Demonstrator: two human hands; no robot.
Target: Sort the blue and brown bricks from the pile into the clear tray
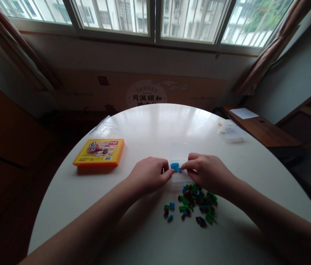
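A small clear plastic box lies on the table with its lid folded back. Inside it, several small blue building bricks sit in close rows. My left hand is at the box's left side, fingers curled and the thumb over its edge. From the right, my right hand reaches over the box, its fingers bent together and the fingertips at a small blue brick beside the rows. Just below the box is a loose pile of green, blue and brown bricks, with several strays to its left.
An orange and yellow game box rests on the round white table at left, a clear plastic lid behind it. Another clear container stands at far right. A wooden desk with paper adjoins the right side.
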